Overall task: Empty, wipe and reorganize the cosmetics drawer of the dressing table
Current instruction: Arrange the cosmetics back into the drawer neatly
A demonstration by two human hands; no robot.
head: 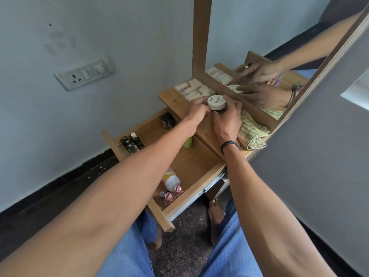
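Wooden worktop (207, 133) mid-frame bears a white-lidded jar (216, 102) gripped by left hand (194, 111) and right hand (226, 116); the open drawer (191, 198) below holds grouped bottles (132, 143), so reorganizing looks nearly finished.

forearms (127, 172): bare | right wrist: black braided wristband (230, 145) | legs: blue jeans (225, 248) | feet (215, 215): bare
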